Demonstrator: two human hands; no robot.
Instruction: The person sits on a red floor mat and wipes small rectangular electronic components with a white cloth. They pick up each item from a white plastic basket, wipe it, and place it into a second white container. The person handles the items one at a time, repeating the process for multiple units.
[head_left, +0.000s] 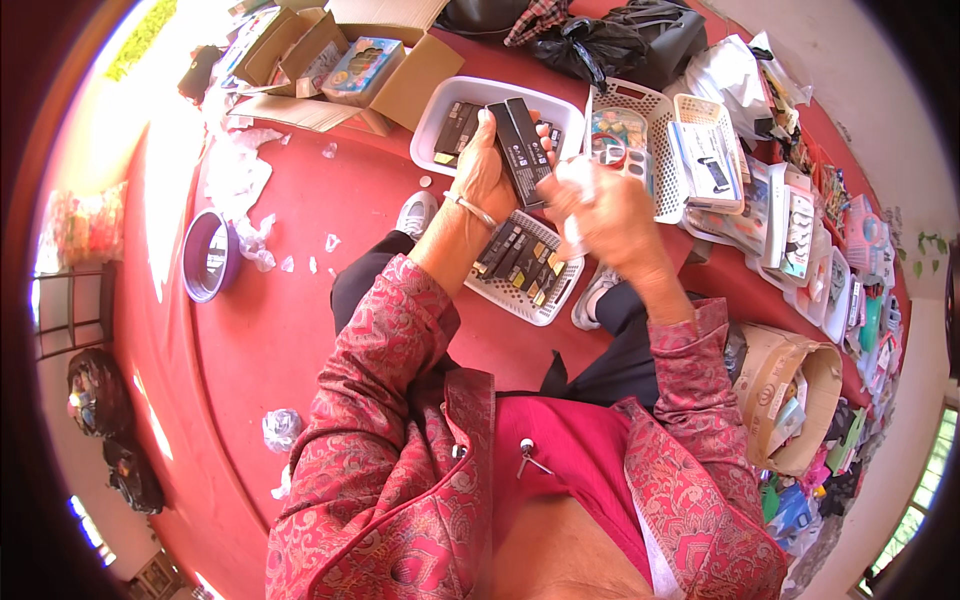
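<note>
My left hand (484, 169) holds a slim black box (523, 154) with small print, tilted over the gap between two baskets. Beside the box's lower end is my right hand (607, 214), blurred, with a crumpled white cloth or tissue (577, 180) in its fingers. Under the hands stands a white perforated basket (551, 316) holding several dark boxes (521, 262) with yellow ends. Behind them, a white plastic tub (427, 112) contains more black boxes (454, 131), partly hidden by my left hand.
Open cardboard boxes (420, 82) lie at the upper left, black bags (645, 45) at the top. White baskets (664, 180) with packaged goods line the right, near a cardboard carton (761, 397). A purple basin (187, 259) and plastic scraps (259, 240) are on the red floor covering at left.
</note>
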